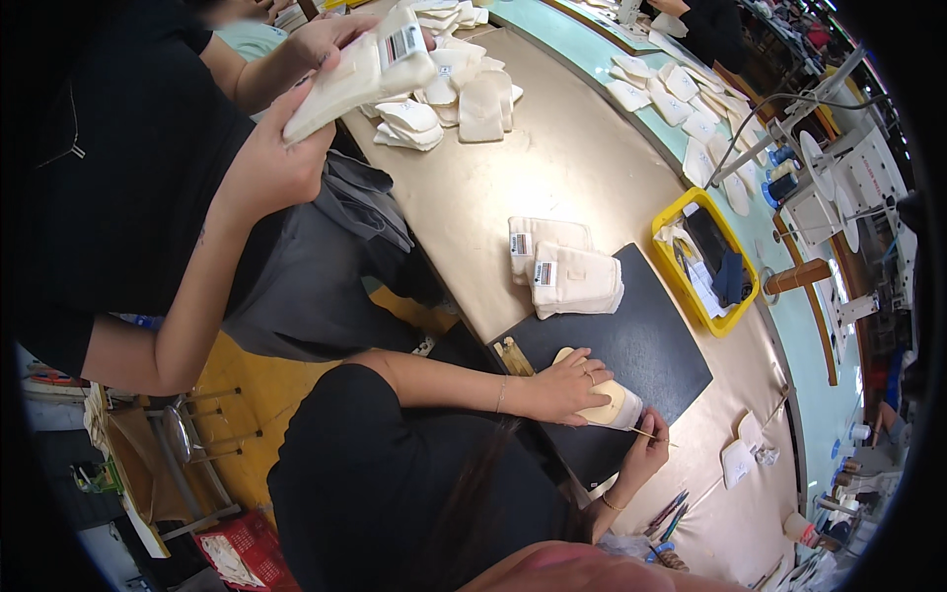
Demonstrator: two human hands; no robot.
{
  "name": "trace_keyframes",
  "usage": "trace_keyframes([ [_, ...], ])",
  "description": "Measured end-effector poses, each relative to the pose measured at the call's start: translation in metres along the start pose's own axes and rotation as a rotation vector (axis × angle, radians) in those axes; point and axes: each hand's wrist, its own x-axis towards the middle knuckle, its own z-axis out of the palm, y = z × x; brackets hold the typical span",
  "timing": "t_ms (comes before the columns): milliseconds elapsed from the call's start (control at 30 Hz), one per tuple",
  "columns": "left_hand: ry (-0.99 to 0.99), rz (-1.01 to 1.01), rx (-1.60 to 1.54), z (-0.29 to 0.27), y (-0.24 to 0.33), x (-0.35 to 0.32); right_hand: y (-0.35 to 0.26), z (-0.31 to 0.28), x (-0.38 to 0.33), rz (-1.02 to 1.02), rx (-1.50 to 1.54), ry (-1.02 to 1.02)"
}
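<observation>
My left hand [572, 388] lies flat on a cream, rounded pad-shaped piece [604, 405], pressing it against the black mat [671, 345]. A whitish, thin layer shows at the piece's right end. Beside that end, my right hand [646, 446] pinches a thin, stick-like tool [651, 436], its tip close to the piece's edge; the tool's exact kind is too small to tell. Beyond my left hand, a small stack of cream fabric pads [577, 281] with printed labels rests partly on the mat. A wooden strip [513, 357] sits at the mat's left edge.
A co-worker's hands [286, 148] hold a cream pad [360, 74] at upper left. Piles of pads [480, 109] lie farther back. Right of the mat stands a yellow tray [725, 321] with dark pieces inside. Pens [668, 515] and white scraps [737, 462] lie near my right hand.
</observation>
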Motion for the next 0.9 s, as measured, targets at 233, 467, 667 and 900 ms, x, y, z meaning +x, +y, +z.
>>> trace_keyframes([
  [233, -0.002, -0.012, 0.009, 0.001, 0.006, 0.001, -0.009, 0.003, -0.01, -0.128, -0.178, -0.018],
  [467, -0.092, -0.025, 0.114, -0.012, -0.015, 0.011, -0.01, 0.013, -0.012, -0.174, -0.189, -0.031],
  [667, -0.129, -0.004, 0.089, -0.02, -0.023, 0.016, -0.012, 0.024, -0.01, -0.253, -0.218, -0.034],
  [900, 0.022, -0.01, 0.004, -0.007, -0.011, 0.02, -0.01, 0.027, -0.012, -0.214, -0.194, 0.012],
])
